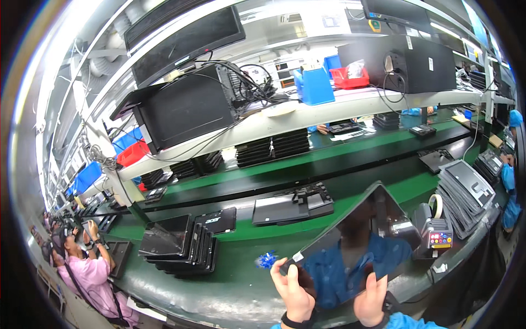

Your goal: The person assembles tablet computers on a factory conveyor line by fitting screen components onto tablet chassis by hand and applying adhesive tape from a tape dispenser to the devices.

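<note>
A glossy black laptop screen panel (356, 236) is tilted up in front of me, mirroring blue clothing. My left hand (296, 293) grips its lower left edge, the thumb on the front near a small white tab. At the lower right edge, my right hand (371, 303) holds the same panel with fingers upright against it. Just left of the panel lies a small heap of blue bits (267, 259) on the green bench. Close to its right side stands a tape dispenser (435, 236) with coloured buttons and a pale tape roll on top.
A stack of black screen panels (183, 247) stands at left. Behind are a dark lid (217, 220) and laptop parts (293, 205); grey panels (466, 197) are piled at right. A shelf (263, 125) overhangs the bench. A person in pink (93, 274) works far left.
</note>
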The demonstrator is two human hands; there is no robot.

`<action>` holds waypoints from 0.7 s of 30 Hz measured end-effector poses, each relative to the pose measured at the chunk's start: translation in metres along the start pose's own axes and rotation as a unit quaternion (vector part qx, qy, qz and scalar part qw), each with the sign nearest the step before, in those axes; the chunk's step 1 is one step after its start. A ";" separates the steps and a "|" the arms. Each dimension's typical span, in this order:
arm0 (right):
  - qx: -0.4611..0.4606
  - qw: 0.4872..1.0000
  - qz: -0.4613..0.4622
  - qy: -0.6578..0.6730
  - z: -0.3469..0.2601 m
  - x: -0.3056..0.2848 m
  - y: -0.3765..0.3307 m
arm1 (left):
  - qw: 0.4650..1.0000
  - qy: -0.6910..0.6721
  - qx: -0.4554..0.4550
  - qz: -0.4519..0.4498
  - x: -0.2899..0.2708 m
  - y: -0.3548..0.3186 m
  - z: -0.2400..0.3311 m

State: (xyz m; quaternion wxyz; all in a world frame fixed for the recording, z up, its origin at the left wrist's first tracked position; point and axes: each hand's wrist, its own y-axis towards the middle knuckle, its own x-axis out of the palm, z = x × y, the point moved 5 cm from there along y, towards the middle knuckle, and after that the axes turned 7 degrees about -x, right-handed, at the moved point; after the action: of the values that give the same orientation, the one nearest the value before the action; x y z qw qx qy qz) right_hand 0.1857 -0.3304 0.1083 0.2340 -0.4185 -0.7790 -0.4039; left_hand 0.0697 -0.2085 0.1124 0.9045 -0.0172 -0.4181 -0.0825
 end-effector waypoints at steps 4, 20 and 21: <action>0.024 0.997 0.039 -0.064 0.005 -0.005 0.013 | 0.997 -0.012 -0.008 0.071 -0.002 -0.022 -0.009; 0.248 0.903 -0.215 -0.276 -0.021 -0.061 0.051 | 0.893 0.213 -0.319 -0.235 0.018 -0.021 -0.015; 0.218 0.922 -0.210 -0.242 -0.029 -0.062 0.049 | 0.843 0.417 -0.219 -0.260 0.022 -0.026 -0.016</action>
State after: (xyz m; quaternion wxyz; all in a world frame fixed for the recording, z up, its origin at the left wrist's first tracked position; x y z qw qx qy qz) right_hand 0.2612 -0.3678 0.1021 0.0333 -0.2690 -0.9507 -0.1507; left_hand 0.0914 -0.2382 0.1181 0.9115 -0.0693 0.0379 -0.4036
